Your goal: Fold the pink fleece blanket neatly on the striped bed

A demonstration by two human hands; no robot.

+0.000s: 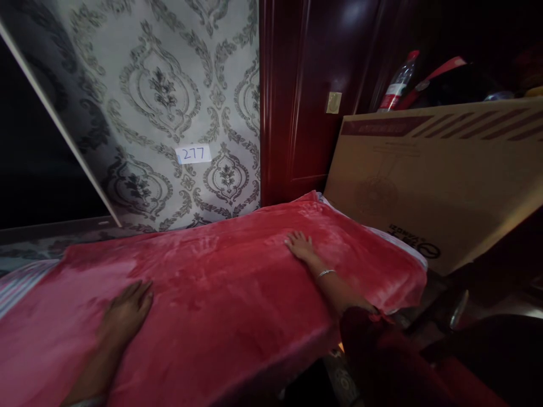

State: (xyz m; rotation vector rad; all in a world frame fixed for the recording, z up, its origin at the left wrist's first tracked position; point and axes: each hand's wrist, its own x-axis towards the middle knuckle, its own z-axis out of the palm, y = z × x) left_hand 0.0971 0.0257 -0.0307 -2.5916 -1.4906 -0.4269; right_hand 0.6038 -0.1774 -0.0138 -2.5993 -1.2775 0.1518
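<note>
A red plush blanket (229,282) lies spread over a long surface against the wall, its pile showing lighter and darker smears. On its left part my left hand (127,311) rests palm down, fingers stretched out. Farther right, my right hand (299,246) presses flat on the blanket with the fingers spread; a thin bracelet circles that wrist. Neither hand holds anything. Striped cloth (25,282) shows from under the blanket at the left end, and a pale edge of cloth (399,242) peeks out along the right end.
A large cardboard box (424,186) stands beside the right end, with a red-capped bottle (396,85) behind its top edge. A dark screen (46,152) rises at the left. A paper marked 277 (194,154) is on the patterned wall, next to a dark red door (292,113).
</note>
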